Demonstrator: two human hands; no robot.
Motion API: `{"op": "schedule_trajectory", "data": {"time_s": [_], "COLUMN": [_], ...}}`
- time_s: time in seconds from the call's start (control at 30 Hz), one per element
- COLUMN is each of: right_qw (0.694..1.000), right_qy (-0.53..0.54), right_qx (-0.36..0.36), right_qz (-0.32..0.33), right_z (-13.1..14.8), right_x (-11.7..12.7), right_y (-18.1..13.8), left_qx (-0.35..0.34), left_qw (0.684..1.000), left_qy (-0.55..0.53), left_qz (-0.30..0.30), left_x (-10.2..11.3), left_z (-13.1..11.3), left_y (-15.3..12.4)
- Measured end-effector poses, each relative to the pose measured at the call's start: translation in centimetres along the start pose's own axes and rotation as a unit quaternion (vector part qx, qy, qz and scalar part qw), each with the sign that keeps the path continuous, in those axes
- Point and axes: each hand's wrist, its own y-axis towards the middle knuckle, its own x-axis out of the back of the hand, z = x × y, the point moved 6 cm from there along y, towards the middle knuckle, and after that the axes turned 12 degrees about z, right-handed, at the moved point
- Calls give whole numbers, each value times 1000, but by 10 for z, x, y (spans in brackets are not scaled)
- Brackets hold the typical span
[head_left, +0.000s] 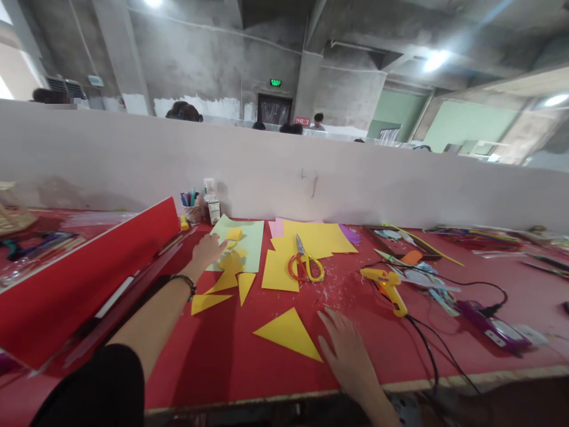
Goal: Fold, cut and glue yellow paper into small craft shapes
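My left hand [208,249] reaches forward with a beaded bracelet at the wrist, its fingers extended onto a pale green paper sheet [249,237], next to small yellow paper scraps [233,234]. My right hand [347,350] lies flat and open on the red table [222,350], its fingers beside a large yellow paper triangle [288,333]. More yellow triangles [226,284] lie between the hands. Neither hand holds anything.
Red-and-yellow scissors [306,264] rest on yellow paper sheets [311,243]. A yellow glue gun [389,287] with a black cord lies to the right, near a purple power strip [489,323]. A red board [84,279] leans at left. A pen cup [192,207] and bottle stand by the white partition [311,178].
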Motion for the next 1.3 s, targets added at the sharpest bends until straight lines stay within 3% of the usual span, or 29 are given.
{"op": "schedule_trajectory", "data": {"time_s": [0.07,0.17,0.3,0.43,0.53,0.67,0.83,0.93,1.1,1.3], "right_qw": [1000,1000,999,990,982,976,987,988,992,990], "right_qy": [5,11,41,132,185,194,151,145,124,137], "right_qx": [-4,-10,-28,-36,-6,-1,4,21,-8,-19], "right_qz": [5,15,14,-13,22,100,52,53,39,-17], "right_z": [0,1,1,12,34,58,63,60,30,-3], "right_x": [1,3,3,5,6,6,10,9,15,22], "right_y": [0,0,1,1,3,6,9,8,-5,-16], "left_qx": [-27,-142,-299,-374,-378,-307,-266,-300,-402,-444], "left_qw": [1000,988,949,913,904,931,940,920,884,862], "left_qy": [16,50,55,52,43,7,-100,-140,-28,20], "left_qz": [1,17,79,154,194,199,188,211,237,244], "left_x": [-6,-15,-28,-42,-56,-74,-86,-88,-81,-76], "left_z": [-5,-26,-60,-81,-86,-79,-69,-68,-66,-47], "left_y": [-4,-23,-75,-128,-150,-159,-164,-171,-190,-195]}}
